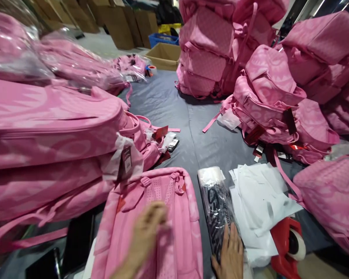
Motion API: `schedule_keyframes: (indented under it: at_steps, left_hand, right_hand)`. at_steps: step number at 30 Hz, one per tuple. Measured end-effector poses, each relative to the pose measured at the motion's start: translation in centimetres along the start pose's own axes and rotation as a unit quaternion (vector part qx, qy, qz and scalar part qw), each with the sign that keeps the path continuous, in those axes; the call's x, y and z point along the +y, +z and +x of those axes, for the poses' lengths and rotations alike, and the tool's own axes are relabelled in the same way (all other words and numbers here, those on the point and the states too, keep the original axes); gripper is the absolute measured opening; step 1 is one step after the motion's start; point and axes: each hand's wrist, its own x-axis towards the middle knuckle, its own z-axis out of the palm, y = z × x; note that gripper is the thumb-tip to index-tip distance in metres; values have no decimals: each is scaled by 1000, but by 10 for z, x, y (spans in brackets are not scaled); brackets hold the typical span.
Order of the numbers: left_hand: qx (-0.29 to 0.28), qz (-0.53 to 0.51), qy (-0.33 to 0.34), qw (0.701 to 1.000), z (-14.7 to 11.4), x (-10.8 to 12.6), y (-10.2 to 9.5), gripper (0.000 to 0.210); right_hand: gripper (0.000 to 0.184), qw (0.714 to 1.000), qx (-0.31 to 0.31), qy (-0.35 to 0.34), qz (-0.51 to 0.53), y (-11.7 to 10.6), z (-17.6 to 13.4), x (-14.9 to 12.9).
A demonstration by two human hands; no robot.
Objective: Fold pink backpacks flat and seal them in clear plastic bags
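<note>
A pink fabric backpack (180, 232) lies flat at the near side of the desk (197, 147), its back panel facing up, between a pile of bags and a wrapped package. It is a rounded rectangle with padded ridges, perforated straps and plastic buckles at the top. The left hand (151, 221) is over the panel, fingers curled; motion blur hides whether it grips anything. The right hand (231, 248) is spread, palm down and grasping nothing, on a long black package with a white end (216, 205), glossy in clear plastic.

Loose, crumpled white sheets (258, 193) lie just right of the package, with a red tape dispenser (287, 242) at their near edge. The pile of pink patterned bags (52, 135) crowds the backpack's left; a dark hang tag (127, 161) and white tissue (112, 164) reach its top corner. A heap of pink backpacks (267, 93) stands to the right, a tall quilted stack (206, 38) farther back.

Clear plastic covers (75, 58) enclose pink bags at far left. Beyond the desk are an open cardboard box (165, 56) and a blue plastic crate (157, 40), its contents unclear.
</note>
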Motion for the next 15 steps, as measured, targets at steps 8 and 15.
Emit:
schedule_keyframes:
  at_steps: [8,15]
  left_hand:
    - [-214,160,164,950,-53,-125,160,56]
    - [291,324,139,889,-17,-127,-8,53]
  right_hand:
    - [91,994,-34,-22,102,-28,26,53]
    - [87,969,-107,-28,219,-36,41,145]
